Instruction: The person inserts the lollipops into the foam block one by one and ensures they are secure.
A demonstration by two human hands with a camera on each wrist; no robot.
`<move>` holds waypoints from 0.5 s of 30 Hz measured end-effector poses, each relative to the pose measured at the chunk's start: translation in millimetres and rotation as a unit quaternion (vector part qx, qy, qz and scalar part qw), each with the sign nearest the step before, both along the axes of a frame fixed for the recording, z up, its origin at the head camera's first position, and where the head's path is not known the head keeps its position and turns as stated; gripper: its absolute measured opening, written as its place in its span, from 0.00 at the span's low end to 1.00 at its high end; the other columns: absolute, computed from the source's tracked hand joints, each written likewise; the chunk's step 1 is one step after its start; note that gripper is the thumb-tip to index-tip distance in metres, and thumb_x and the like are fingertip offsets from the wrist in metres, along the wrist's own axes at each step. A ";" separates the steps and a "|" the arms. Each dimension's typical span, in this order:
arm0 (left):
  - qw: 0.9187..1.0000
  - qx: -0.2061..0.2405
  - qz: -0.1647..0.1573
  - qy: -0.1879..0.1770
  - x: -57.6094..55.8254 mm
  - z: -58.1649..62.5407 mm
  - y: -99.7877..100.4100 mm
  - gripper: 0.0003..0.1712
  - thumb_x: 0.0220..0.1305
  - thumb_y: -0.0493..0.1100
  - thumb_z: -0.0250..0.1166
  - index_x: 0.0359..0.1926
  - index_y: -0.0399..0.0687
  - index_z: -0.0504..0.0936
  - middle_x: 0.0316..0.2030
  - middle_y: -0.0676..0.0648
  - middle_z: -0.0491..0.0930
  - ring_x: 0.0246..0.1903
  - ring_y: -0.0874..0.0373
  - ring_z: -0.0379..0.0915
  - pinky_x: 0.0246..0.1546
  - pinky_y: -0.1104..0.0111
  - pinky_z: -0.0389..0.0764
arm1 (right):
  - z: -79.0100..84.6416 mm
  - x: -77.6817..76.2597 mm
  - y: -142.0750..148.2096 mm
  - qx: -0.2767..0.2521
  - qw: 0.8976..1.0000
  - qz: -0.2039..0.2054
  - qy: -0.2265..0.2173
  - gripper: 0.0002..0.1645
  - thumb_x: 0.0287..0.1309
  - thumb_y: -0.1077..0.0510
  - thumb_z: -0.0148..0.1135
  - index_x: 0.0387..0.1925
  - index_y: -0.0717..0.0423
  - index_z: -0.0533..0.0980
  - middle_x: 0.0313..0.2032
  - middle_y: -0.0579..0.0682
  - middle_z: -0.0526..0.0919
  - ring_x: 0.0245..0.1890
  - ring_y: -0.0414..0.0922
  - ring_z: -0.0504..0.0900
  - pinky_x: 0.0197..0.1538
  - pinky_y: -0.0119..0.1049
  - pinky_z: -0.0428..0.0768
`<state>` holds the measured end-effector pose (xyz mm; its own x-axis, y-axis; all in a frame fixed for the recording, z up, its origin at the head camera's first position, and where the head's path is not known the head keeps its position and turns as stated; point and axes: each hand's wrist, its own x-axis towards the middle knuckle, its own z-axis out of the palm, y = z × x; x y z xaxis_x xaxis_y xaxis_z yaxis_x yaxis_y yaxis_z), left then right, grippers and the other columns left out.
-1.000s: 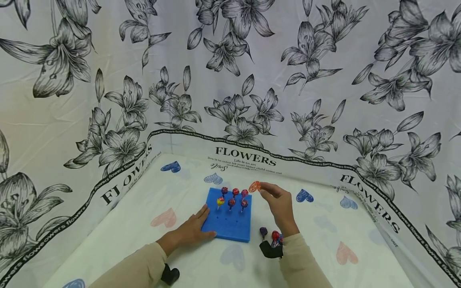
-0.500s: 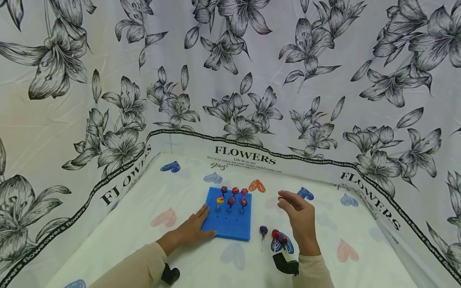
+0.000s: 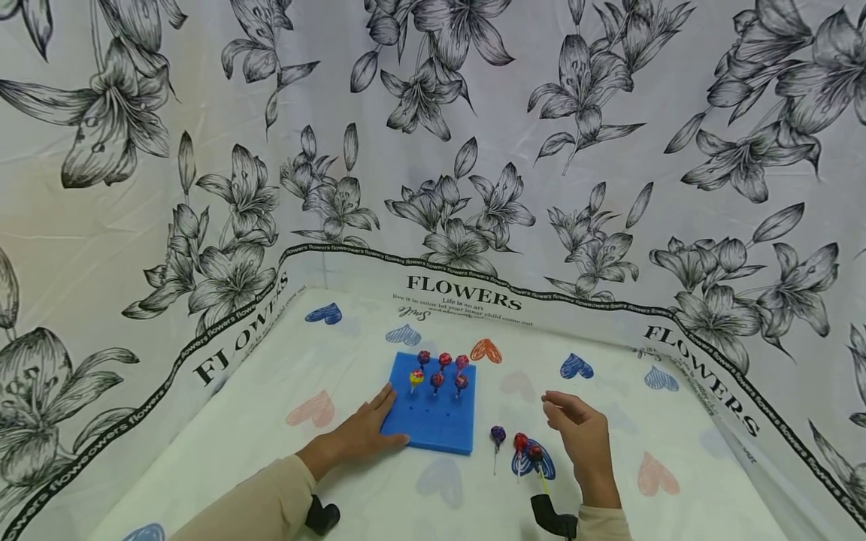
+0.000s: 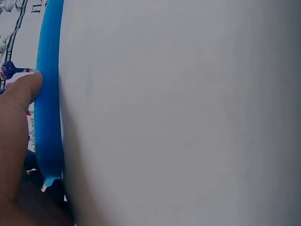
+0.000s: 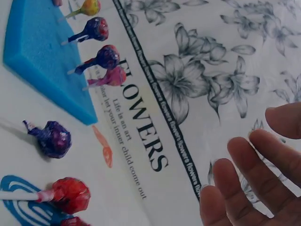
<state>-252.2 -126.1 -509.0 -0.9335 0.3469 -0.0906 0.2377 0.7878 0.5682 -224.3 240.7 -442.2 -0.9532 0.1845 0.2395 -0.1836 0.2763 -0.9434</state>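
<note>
A blue foam block [image 3: 433,421] lies on the white cloth, and several lollipops [image 3: 444,361] stand upright in its far rows. My left hand [image 3: 365,430] rests flat against the block's left near edge, and its thumb [image 4: 21,101] touches the foam edge [image 4: 47,117]. Three loose lollipops lie to the right of the block: a purple one [image 3: 498,433], a red one [image 3: 520,441] and another red one [image 3: 535,451]. My right hand [image 3: 576,427] hovers just right of them with relaxed fingers [image 5: 256,172], holding nothing. The purple lollipop [image 5: 55,138] and a red one [image 5: 70,194] lie below the block [image 5: 37,52].
The white cloth with coloured hearts [image 3: 485,350] covers the table. Flower-print fabric walls [image 3: 460,188] close in the back and both sides. Black wrist mounts [image 3: 320,517] sit at the near edge.
My right hand drew back from the block's far right corner, moving right and toward me, and now hovers beside the loose lollipops. My left hand stayed on the block.
</note>
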 end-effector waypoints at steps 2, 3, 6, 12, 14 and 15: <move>1.000 0.000 -0.001 0.000 -0.2 -0.5 0.3 0.58 0.58 0.69 0.62 0.75 0.40 0.47 0.75 0.43 0.41 0.71 0.42 0.41 0.66 0.47 0.49 | -8.2 -0.3 3.2 0.010 0.999 0.001 -0.037 0.16 0.60 0.56 0.67 0.46 0.61 0.82 0.45 0.56 0.83 0.40 0.48 0.83 0.41 0.33 0.81; 1.000 -0.002 -0.001 0.000 -0.2 -0.6 0.5 0.58 0.58 0.69 0.62 0.75 0.40 0.47 0.75 0.43 0.41 0.71 0.42 0.41 0.66 0.47 0.49 | -12.3 -0.8 4.7 0.017 0.998 0.001 -0.056 0.16 0.59 0.55 0.68 0.46 0.60 0.82 0.45 0.55 0.83 0.40 0.48 0.83 0.41 0.34 0.81; 1.000 -0.002 -0.002 0.004 -0.2 0.0 0.7 0.58 0.58 0.69 0.62 0.75 0.40 0.48 0.75 0.43 0.41 0.71 0.43 0.42 0.67 0.47 0.49 | -23.4 -3.8 8.6 0.039 0.995 0.004 -0.097 0.18 0.58 0.53 0.68 0.46 0.61 0.82 0.45 0.55 0.83 0.42 0.50 0.82 0.41 0.38 0.81; 1.000 -0.007 -0.006 0.011 0.5 1.4 1.1 0.58 0.59 0.69 0.61 0.75 0.39 0.48 0.75 0.42 0.41 0.71 0.42 0.42 0.66 0.47 0.49 | -41.0 -10.1 13.7 0.069 0.986 0.009 -0.154 0.21 0.58 0.53 0.68 0.48 0.62 0.82 0.43 0.54 0.84 0.42 0.49 0.82 0.41 0.42 0.81; 1.000 -0.009 -0.004 0.007 0.6 1.6 1.0 0.58 0.58 0.69 0.61 0.75 0.39 0.47 0.75 0.42 0.41 0.71 0.42 0.42 0.67 0.47 0.49 | -45.0 -10.7 14.0 0.080 0.983 0.012 -0.165 0.19 0.58 0.55 0.68 0.48 0.61 0.82 0.44 0.54 0.84 0.42 0.49 0.81 0.43 0.44 0.80; 1.000 -0.010 -0.003 0.006 0.6 1.5 0.9 0.58 0.58 0.69 0.61 0.75 0.40 0.47 0.75 0.43 0.41 0.71 0.43 0.42 0.67 0.47 0.49 | -46.8 -11.0 13.9 0.087 0.982 0.013 -0.167 0.18 0.58 0.56 0.68 0.47 0.61 0.82 0.44 0.54 0.84 0.42 0.49 0.81 0.44 0.46 0.79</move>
<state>-251.6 -125.2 -507.5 -0.9327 0.3502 -0.0863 0.2490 0.7981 0.5486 -235.3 254.6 -489.0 -0.9879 0.1426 -0.0616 0.1189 0.4384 -0.8909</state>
